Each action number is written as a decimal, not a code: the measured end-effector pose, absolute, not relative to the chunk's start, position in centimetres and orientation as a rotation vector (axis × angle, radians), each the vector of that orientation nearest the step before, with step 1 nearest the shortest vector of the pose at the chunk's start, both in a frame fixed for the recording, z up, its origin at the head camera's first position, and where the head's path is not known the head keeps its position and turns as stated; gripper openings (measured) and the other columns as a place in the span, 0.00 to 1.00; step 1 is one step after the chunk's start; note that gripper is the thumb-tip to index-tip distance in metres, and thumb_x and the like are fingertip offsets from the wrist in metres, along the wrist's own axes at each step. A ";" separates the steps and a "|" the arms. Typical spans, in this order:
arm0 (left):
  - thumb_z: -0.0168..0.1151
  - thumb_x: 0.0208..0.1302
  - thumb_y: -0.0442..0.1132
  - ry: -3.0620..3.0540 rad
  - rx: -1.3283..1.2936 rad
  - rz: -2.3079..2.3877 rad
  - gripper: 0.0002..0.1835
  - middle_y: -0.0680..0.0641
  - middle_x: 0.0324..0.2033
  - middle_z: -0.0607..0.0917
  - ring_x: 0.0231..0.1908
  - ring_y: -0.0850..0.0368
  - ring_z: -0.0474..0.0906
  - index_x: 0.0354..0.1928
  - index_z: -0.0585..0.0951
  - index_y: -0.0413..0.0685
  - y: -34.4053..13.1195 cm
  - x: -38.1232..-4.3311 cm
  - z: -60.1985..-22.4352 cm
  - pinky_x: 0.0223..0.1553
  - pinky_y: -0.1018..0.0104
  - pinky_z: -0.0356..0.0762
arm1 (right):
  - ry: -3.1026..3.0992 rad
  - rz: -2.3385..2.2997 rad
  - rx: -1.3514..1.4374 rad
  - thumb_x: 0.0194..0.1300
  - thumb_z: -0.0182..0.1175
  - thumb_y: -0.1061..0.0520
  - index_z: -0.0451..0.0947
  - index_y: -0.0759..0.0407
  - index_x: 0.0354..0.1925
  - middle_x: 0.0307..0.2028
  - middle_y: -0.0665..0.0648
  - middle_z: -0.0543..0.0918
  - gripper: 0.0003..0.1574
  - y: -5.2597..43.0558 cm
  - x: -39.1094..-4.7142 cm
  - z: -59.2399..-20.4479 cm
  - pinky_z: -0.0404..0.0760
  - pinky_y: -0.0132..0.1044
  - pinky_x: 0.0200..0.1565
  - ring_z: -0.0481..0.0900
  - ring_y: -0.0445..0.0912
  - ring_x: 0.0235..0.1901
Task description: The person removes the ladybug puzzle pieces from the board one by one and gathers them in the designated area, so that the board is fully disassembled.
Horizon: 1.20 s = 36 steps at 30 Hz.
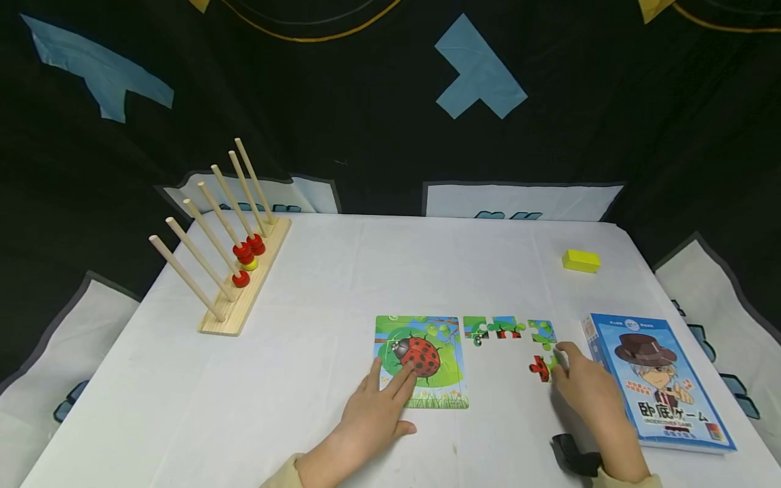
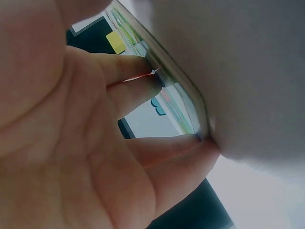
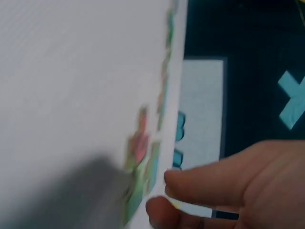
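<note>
My left hand (image 1: 378, 410) rests its fingertips on the lower left of a square ladybug picture board (image 1: 448, 379). In the left wrist view, the fingers of this hand (image 2: 119, 114) meet the board's edge (image 2: 190, 90), thumb apart. To the board's right, my right hand (image 1: 586, 386) is beside a red puzzle piece (image 1: 539, 368) with a green part at its right. In the right wrist view, thumb and forefinger of this hand (image 3: 205, 191) stand slightly apart near the pieces, nothing visible between them. Three more puzzle pieces (image 1: 506, 326) lie in a row above.
A blue game box (image 1: 665, 379) lies just right of my right hand. Farther back are a yellow block (image 1: 581, 261) and, at left, a wooden peg stand (image 1: 250, 285) with red and yellow rings. Dark cloth (image 1: 366, 108) rises behind the white table (image 1: 293, 393).
</note>
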State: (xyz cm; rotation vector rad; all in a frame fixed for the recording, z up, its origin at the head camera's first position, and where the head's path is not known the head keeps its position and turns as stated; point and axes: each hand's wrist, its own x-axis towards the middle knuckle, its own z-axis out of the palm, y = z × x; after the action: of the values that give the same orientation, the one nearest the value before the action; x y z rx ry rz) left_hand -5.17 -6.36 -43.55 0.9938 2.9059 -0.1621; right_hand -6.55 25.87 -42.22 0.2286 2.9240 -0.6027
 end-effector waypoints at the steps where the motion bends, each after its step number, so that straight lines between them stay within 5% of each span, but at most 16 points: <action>1: 0.48 0.54 0.66 2.906 0.993 -0.158 0.40 0.52 0.66 0.60 0.58 0.31 0.59 0.65 0.64 0.51 -6.4 -5.2 -43.6 0.51 0.55 0.69 | 2.929 -0.629 0.200 0.63 0.51 0.61 0.63 0.70 0.57 0.19 0.56 0.72 0.25 25.5 -6.7 -42.1 0.63 0.36 0.17 0.66 0.46 0.15; 6: 0.48 0.54 0.66 2.906 0.994 -0.150 0.40 0.52 0.66 0.59 0.58 0.31 0.59 0.65 0.64 0.51 -6.4 -5.2 -43.5 0.52 0.55 0.69 | 3.016 -0.713 -0.177 0.59 0.58 0.62 0.69 0.67 0.54 0.32 0.58 0.78 0.25 22.0 -7.9 -41.9 0.74 0.41 0.28 0.74 0.47 0.27; 13: 0.47 0.55 0.66 2.912 1.012 -0.198 0.39 0.51 0.64 0.62 0.58 0.32 0.59 0.65 0.64 0.51 -6.3 -5.3 -43.3 0.52 0.56 0.69 | 2.978 -0.613 -0.682 0.56 0.63 0.58 0.73 0.65 0.51 0.44 0.59 0.77 0.24 15.8 -9.5 -42.3 0.74 0.45 0.43 0.76 0.52 0.43; 21: 0.46 0.55 0.66 2.906 0.998 -0.193 0.39 0.50 0.64 0.63 0.59 0.32 0.58 0.65 0.63 0.52 -6.3 -5.2 -43.3 0.52 0.56 0.68 | 2.899 -0.483 -0.817 0.52 0.67 0.49 0.67 0.69 0.58 0.44 0.62 0.72 0.40 12.0 -10.9 -42.8 0.73 0.43 0.38 0.71 0.52 0.39; 36: 0.49 0.55 0.65 2.910 1.021 -0.163 0.39 0.48 0.63 0.64 0.58 0.31 0.58 0.65 0.64 0.50 -6.5 -4.8 -43.2 0.52 0.53 0.68 | 2.722 -0.783 -0.759 0.48 0.70 0.53 0.70 0.59 0.57 0.48 0.60 0.70 0.39 12.6 -12.1 -43.4 0.72 0.47 0.42 0.68 0.53 0.46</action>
State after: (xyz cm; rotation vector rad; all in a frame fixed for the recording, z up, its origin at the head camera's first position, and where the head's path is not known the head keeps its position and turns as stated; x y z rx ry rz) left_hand -4.85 -6.52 -43.17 1.0209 2.9102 -0.1630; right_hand -12.11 12.59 -43.39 -0.7586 2.7218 -0.7834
